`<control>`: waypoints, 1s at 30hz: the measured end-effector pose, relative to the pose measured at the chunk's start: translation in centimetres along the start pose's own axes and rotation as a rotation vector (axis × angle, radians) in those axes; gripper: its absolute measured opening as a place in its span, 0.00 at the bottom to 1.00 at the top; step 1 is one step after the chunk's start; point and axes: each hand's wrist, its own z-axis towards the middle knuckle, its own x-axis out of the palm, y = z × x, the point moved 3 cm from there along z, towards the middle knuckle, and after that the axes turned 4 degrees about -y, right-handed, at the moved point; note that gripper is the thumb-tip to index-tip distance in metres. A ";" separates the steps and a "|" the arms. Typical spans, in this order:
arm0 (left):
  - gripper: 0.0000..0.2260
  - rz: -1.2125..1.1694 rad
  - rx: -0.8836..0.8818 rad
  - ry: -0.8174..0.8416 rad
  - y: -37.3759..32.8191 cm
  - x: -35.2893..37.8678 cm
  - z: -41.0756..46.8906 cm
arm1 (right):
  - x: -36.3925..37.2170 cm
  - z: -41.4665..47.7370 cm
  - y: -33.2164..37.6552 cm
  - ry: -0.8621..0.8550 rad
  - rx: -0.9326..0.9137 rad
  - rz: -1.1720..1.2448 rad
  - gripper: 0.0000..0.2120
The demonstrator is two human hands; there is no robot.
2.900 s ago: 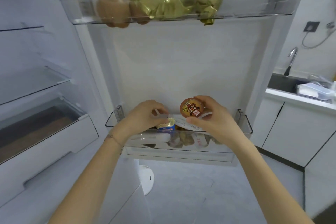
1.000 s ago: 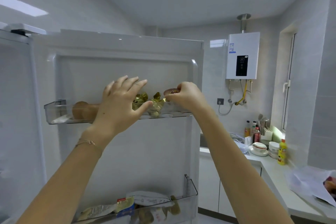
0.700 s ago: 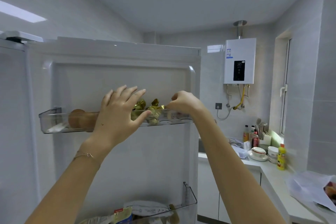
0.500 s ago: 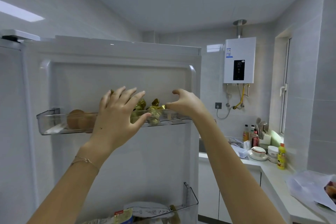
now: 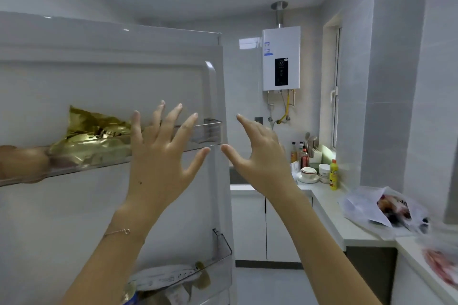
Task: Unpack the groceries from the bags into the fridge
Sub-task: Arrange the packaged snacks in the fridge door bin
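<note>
2 hands up. Left hand (image 5: 161, 156): fingers spread wide, holds nothing. Right hand (image 5: 257, 158): wide too, fingers bent some, holds nothing. 1 shiny gold crinkly bag (image 5: 91, 136) sits in top clear plastic fridge-door shelf (image 5: 210, 131). 1 white plastic grocery bag (image 5: 366, 205) lies on white counter (image 5: 324, 205). White wall box (image 5: 281, 74) stickers: too small to read.

No writing is legible. The white water heater (image 5: 281, 37), upper middle of the frame, carries two small blue-and-white stickers (image 5: 267, 48) and a dark control panel (image 5: 281, 72) with a round mark, all too small to read. Print on the packets (image 5: 163, 277) in the lower door bin (image 5: 223, 251), at the bottom of the frame, is blurred.
</note>
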 end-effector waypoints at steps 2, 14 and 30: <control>0.26 -0.043 0.035 -0.024 -3.4 1.9 -0.7 | -1.3 -2.1 -3.4 0.019 0.046 -0.048 0.32; 0.30 -0.418 0.062 0.363 -27.2 16.9 -7.9 | -13.1 -14.6 -27.2 0.262 0.449 -0.418 0.34; 0.33 -0.720 0.243 0.652 -50.7 36.1 -8.4 | -21.3 -20.7 -50.6 0.288 0.780 -0.703 0.34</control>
